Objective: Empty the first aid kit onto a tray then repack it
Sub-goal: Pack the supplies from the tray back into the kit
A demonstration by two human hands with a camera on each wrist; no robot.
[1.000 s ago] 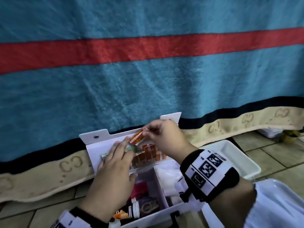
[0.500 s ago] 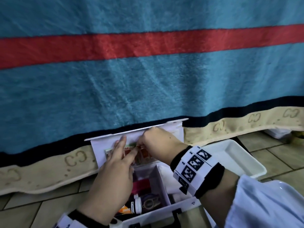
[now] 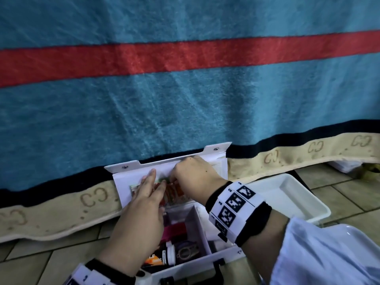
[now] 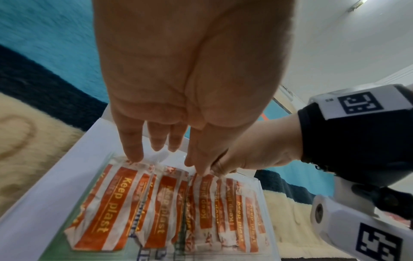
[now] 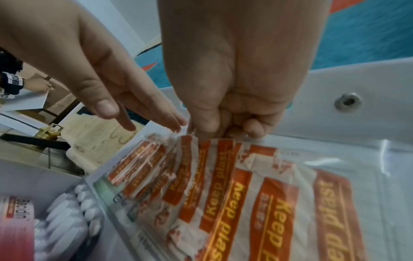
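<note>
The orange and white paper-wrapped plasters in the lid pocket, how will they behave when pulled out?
The orange and white paper-wrapped plasters look thin and creased, so probably floppy and very light. They overlap loosely, so several may slide out together. The right hand pinches one's top edge; a firm tug might tear it.

Two bare hands, each wrist wrapped in a marker-covered band, one arm in a pale sleeve.

The right hand (image 3: 193,177) wears a broad black fabric wrist strap (image 3: 255,225) under a white rigid plastic band (image 3: 234,204) printed with square black-and-white coded markers set in a row. From the left wrist view, the same band shows a rounded white housing with a small round screw (image 4: 319,213) and a black block between its segments. The left hand (image 3: 141,221) carries a matching black strap and white marker band (image 3: 90,274) at the frame's lower edge. A loose, light blue cloth sleeve (image 3: 320,256) covers the right forearm.
</note>
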